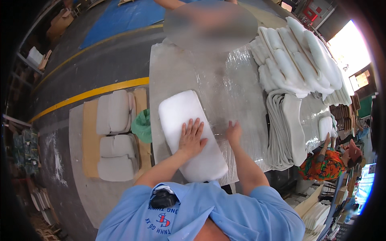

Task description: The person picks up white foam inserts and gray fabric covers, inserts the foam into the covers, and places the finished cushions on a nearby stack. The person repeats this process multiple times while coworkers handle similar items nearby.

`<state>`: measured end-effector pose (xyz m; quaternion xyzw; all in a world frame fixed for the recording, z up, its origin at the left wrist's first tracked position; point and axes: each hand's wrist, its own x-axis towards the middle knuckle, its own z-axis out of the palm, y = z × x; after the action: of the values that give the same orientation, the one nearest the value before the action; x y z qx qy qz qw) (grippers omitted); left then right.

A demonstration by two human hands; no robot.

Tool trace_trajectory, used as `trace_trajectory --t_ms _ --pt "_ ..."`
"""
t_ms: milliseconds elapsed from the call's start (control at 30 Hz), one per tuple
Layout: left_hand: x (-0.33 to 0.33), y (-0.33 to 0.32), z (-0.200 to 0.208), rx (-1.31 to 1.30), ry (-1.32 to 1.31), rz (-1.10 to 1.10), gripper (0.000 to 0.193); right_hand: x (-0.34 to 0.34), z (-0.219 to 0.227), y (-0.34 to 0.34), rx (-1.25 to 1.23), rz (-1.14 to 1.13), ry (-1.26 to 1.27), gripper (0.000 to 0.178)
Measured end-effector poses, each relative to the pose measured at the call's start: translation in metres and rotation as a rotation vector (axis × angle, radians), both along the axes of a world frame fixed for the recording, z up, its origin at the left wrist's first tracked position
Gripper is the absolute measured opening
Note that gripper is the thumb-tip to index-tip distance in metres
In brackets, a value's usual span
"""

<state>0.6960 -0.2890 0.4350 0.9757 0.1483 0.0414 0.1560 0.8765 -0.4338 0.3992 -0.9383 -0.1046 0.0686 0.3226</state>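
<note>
A white padded cushion, long with rounded corners, lies flat and slightly aslant on the plastic-covered table. My left hand rests on the middle of its top, fingers spread, palm down. Just beyond the cushion's right edge, my right hand hovers over or near the table; motion blurs its fingers, and I cannot tell whether it holds anything. Farther right is a stack of folded grey fabric covers with a pale, smooth piece along its right side.
Thick white padding sheets are piled at the far right. Left of the table, grey cushions lie on cardboard beside a green bag. A person is across the table; another in a patterned top works at right.
</note>
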Motion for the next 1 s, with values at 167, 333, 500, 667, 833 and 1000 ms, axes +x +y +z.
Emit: trace_trajectory --t_ms 167,333,500,667,833,1000 --pt "0.001 0.001 0.001 -0.04 0.063 0.02 0.081 -0.03 0.009 0.043 0.034 0.562 -0.154 0.047" --pt "0.001 0.0 -0.001 -0.037 0.008 0.013 0.082 -0.007 -0.007 0.045 0.069 0.263 -0.098 0.043" --pt "0.002 -0.001 -0.007 0.028 -0.028 0.024 0.085 0.032 0.008 0.043 0.021 0.209 -0.105 0.041" --pt "-0.007 0.004 -0.012 0.032 0.001 0.06 0.087 -0.01 0.011 0.091 0.066 0.535 0.014 0.042" --pt "0.004 -0.003 -0.006 -0.024 -0.093 0.02 0.084 0.05 -0.026 0.066 -0.194 0.4 -0.471 0.047" --pt "0.011 0.016 0.0 -0.236 -0.013 0.0 0.069 0.041 -0.003 0.085 0.191 0.392 0.04 0.052"
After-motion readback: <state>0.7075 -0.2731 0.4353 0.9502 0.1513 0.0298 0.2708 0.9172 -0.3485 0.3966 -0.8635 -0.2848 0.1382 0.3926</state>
